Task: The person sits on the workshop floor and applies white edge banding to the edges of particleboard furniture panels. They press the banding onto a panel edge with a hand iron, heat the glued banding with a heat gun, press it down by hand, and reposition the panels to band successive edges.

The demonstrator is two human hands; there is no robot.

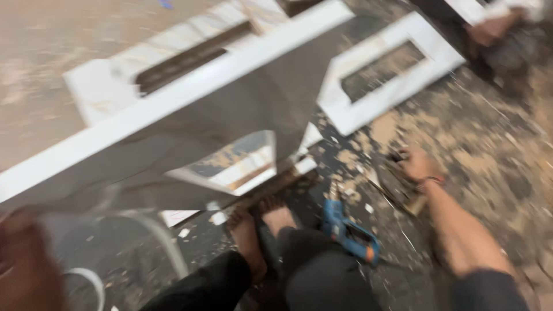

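Note:
The picture is motion-blurred. My right hand [417, 166], a band on its wrist, reaches down to the dusty floor with its fingers curled on a small dark object [397, 178] beside a wooden scrap [416, 204]. My left hand [23, 262] is a large blur at the lower left, by the near edge of a big grey panel with a white border [230, 109]; its grip is unclear. A blue power drill [347, 230] lies on the floor between my right arm and my bare feet [262, 224].
A white frame piece with a rectangular cut-out [391, 72] lies to the right of the panel, and another [173, 57] sits behind it. Sawdust and chips cover the floor [478, 144]. A second person's hand [489, 29] is at the top right.

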